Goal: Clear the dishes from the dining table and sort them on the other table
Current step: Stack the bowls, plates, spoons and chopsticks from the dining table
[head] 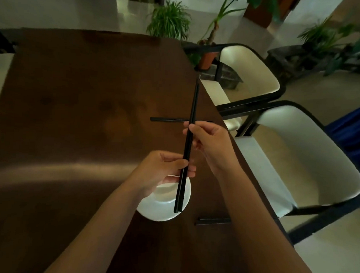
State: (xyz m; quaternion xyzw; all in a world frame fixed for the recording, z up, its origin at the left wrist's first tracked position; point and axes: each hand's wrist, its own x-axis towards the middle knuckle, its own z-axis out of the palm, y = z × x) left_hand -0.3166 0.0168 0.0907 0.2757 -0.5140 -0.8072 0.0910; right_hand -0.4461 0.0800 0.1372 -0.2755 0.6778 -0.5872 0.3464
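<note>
Currently both hands are up over the dark wooden worktop [74,91], sharing one pair of black chopsticks [190,124]. Left hand [163,172] pinches the pair low on the shafts; right hand [207,141] has fingers curled round them higher up, tips pointing far. White saucer [162,205] sits on the worktop just under the left hand, near edge. Second chopstick pair [167,120] lies crosswise farther out, partly hidden behind the right hand. Third pair [213,221] lies right of the saucer, partly under the right forearm. White-seated chairs [306,161] stand along the right side; potted plants [169,21] beyond. Judged step: gathering chopsticks, sorting table not in view. Next move likely calls for one hand to take the held pair alone, freeing the other for the lying pairs.
</note>
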